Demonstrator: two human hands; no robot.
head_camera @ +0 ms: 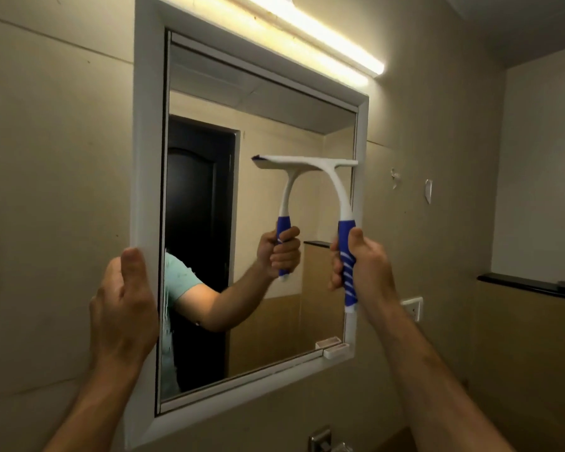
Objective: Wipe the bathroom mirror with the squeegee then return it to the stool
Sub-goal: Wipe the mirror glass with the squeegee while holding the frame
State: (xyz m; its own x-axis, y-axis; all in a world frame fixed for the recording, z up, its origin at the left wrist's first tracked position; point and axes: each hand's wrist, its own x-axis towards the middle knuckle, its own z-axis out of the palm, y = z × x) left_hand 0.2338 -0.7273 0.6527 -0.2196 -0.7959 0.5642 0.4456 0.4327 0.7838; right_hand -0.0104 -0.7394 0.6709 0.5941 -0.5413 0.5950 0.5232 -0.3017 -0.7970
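A white-framed mirror hangs on the beige wall. My right hand grips the blue-and-white handle of a squeegee, whose white blade presses flat on the glass at mid height, against the right side of the frame. The glass shows the squeegee's reflection and my arm. My left hand rests on the mirror's left frame edge, thumb on the front, fingers along the side. The stool is out of view.
A lit tube light runs above the mirror. A small white holder sits at the frame's lower right corner. A wall socket and a dark ledge are to the right; a tap shows below.
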